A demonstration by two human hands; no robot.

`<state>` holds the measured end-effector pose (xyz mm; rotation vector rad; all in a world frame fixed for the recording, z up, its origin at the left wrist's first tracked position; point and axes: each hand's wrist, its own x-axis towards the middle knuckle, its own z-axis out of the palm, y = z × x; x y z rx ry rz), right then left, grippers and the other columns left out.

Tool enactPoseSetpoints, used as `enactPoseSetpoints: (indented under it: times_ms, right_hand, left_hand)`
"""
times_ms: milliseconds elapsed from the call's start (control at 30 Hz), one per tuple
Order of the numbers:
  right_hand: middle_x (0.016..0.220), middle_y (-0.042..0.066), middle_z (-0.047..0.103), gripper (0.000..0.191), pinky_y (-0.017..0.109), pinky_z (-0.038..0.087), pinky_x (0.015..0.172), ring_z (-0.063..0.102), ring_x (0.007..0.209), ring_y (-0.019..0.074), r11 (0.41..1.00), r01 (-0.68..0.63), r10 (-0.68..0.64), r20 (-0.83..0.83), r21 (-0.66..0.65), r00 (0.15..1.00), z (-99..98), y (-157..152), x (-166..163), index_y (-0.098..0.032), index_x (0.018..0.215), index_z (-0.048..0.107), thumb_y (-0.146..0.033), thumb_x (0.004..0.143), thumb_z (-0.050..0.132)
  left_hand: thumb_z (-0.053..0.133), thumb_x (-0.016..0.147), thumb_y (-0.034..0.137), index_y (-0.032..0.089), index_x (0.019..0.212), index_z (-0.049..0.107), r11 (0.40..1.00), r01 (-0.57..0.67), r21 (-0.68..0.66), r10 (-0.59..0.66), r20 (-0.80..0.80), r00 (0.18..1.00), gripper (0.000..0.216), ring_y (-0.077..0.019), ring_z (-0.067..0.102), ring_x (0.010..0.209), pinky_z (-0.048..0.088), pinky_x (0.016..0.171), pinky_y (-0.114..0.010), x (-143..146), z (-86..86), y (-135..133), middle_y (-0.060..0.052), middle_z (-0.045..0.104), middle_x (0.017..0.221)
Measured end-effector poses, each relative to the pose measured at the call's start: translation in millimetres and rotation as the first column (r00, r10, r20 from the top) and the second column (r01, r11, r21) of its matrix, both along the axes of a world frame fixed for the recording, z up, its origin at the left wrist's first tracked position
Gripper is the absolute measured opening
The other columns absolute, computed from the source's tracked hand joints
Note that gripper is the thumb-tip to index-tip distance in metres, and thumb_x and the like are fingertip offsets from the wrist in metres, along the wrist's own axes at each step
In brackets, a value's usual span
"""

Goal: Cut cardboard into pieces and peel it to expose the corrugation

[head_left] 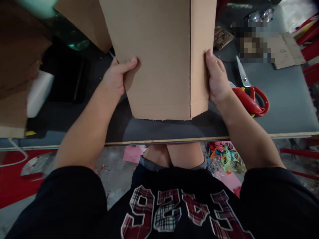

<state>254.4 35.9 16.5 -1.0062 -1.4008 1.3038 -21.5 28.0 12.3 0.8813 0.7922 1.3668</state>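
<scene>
A brown cardboard piece (157, 66), folded along a crease on its right side, is held up over the dark table between my two hands. My left hand (117, 76) grips its left edge, the thumb lying on the front face and the other fingers hidden behind. On the opposite side my right hand (217, 77) clasps the folded flap, thumb along the edge. Its lower edge looks a little ragged. Close to my right wrist lie scissors with red handles (250, 99), blades pointing away.
Corrugated cardboard scraps (286, 51) and a pair of glasses (260, 15) lie at the back right of the table (286, 99). More cardboard (15, 76) stands at the left beside a white object (40, 93). Colourful paper scraps (226, 156) litter the floor.
</scene>
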Motion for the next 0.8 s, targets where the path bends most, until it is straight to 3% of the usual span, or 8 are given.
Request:
enactPoseSetpoints:
  times_ms: [133, 300, 467, 800]
  right_hand:
    - [0.093, -0.001, 0.073, 0.052, 0.041, 0.055, 0.089, 0.067, 0.097, 0.0234, 0.961, 0.125, -0.15, 0.085, 0.248, 0.985, 0.0, 9, 12, -0.032, 0.087, 0.061, -0.081, 0.073, 0.067]
    - [0.098, -0.002, 0.072, 0.039, 0.042, 0.054, 0.093, 0.065, 0.095, 0.0234, 0.927, 0.161, -0.248, 0.23, 0.339, 0.941, 0.9, 6, 17, -0.034, 0.088, 0.063, -0.073, 0.083, 0.062]
    - [0.086, 0.002, 0.067, 0.041, 0.04, 0.051, 0.082, 0.061, 0.085, 0.0241, 0.891, 0.205, -0.363, 0.365, 0.406, 0.857, 6.9, 0, 15, -0.032, 0.081, 0.056, -0.072, 0.088, 0.054]
    - [0.089, 0.003, 0.07, 0.039, 0.04, 0.05, 0.088, 0.063, 0.094, 0.0269, 0.866, 0.267, -0.461, 0.469, 0.422, 0.753, 20.5, -17, 7, -0.033, 0.074, 0.046, -0.068, 0.091, 0.053]
  left_hand:
    - [0.078, 0.07, 0.003, 0.013, 0.109, 0.066, 0.991, -0.066, 0.114, 0.079, -0.111, 0.991, 0.042, -0.0304, 0.071, 0.107, 0.048, 0.114, -0.059, -10, 1.4, 7, -0.009, 0.077, 0.102]
    - [0.098, 0.045, 0.026, 0.022, 0.091, 0.068, 0.986, -0.161, 0.046, 0.167, -0.259, 0.951, 0.055, -0.0376, 0.064, 0.117, 0.04, 0.12, -0.063, -5, -2.1, 8, -0.006, 0.077, 0.101]
    - [0.097, 0.055, 0.029, 0.023, 0.094, 0.065, 0.976, -0.19, 0.106, 0.214, -0.293, 0.932, 0.051, -0.039, 0.061, 0.124, 0.038, 0.12, -0.065, -2, 0.9, 2, -0.007, 0.076, 0.107]
    - [0.094, 0.063, 0.023, 0.021, 0.096, 0.059, 0.961, -0.222, 0.163, 0.266, -0.34, 0.902, 0.048, -0.0357, 0.063, 0.122, 0.045, 0.116, -0.059, 3, 13.9, -13, -0.005, 0.074, 0.104]
